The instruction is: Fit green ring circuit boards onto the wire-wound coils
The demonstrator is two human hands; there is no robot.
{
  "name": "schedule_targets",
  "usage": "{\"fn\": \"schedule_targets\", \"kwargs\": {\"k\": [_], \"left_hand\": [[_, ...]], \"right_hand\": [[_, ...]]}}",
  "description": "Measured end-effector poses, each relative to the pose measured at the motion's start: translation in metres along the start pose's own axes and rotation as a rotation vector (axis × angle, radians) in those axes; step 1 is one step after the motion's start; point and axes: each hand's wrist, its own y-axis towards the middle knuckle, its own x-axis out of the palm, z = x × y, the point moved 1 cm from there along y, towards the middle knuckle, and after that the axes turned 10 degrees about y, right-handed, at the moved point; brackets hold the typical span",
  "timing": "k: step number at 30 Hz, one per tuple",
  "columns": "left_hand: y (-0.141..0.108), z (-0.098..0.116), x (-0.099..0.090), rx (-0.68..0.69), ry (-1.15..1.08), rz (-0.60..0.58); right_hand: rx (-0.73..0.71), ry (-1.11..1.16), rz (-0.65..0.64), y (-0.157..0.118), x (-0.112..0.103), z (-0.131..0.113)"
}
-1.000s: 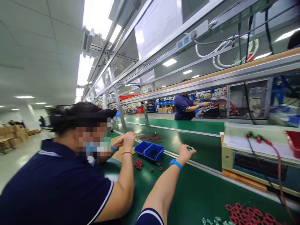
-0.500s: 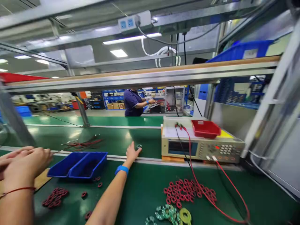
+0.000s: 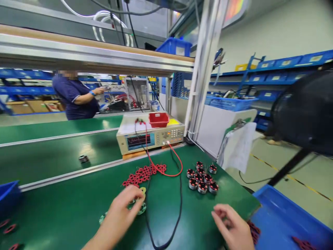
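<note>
My left hand [image 3: 123, 206] is over a small pile of green rings [image 3: 142, 208], covering part of it. Its thumb and index finger curve toward each other with a gap between. A yellow ring [image 3: 143, 190] shows just past the fingertips. My right hand [image 3: 231, 224] hangs over the table's right side, fingers curled and thumb close to the index finger; whatever it may hold is hidden. Beyond it stands a group of round metal-rimmed coil parts [image 3: 202, 178]. Many red rings [image 3: 142, 175] lie past my left hand. A single coil part [image 3: 83, 159] sits on the green belt.
A bench meter [image 3: 153, 135] with a red tray [image 3: 159, 119] on it stands behind the red rings. Its red lead [image 3: 179, 163] and black lead [image 3: 179, 211] loop across the table. At right is a blue bin [image 3: 288, 215]; a co-worker [image 3: 75, 95] stands beyond the belt.
The view has swung right. My left hand has left the coil part on the belt and come to the green rings. My right hand has entered; another person's hands at left are out of view.
</note>
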Motion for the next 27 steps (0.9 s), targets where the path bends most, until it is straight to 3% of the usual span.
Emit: {"fn": "schedule_targets", "kwargs": {"k": [3, 5, 9, 12, 15, 18, 23, 27], "left_hand": [[0.008, 0.059, 0.048, 0.058, -0.036, -0.203], [0.025, 0.083, 0.082, 0.03, -0.001, -0.23], [0.067, 0.096, 0.135, -0.063, 0.061, -0.176], [0.081, 0.094, 0.148, -0.084, 0.053, -0.155], [0.07, 0.095, 0.13, -0.09, 0.054, -0.141], [0.036, 0.095, 0.089, -0.112, 0.063, -0.148], [-0.048, 0.074, 0.019, -0.308, 0.146, -0.163], [-0.106, 0.046, -0.003, -0.439, 0.247, -0.122]], "right_hand": [[0.136, 0.041, 0.003, 0.019, -0.014, 0.014], [0.171, 0.044, -0.039, 0.027, -0.013, 0.016], [0.214, 0.06, -0.094, 0.036, 0.0, 0.018], [0.209, 0.063, -0.09, 0.037, 0.004, 0.023], [0.189, 0.084, -0.043, 0.032, 0.005, 0.021], [0.1, 0.183, -0.089, 0.021, 0.014, 0.0], [-0.257, 0.349, -0.459, 0.005, 0.052, -0.074], [-0.654, 0.262, -0.676, -0.005, 0.095, -0.123]]}}
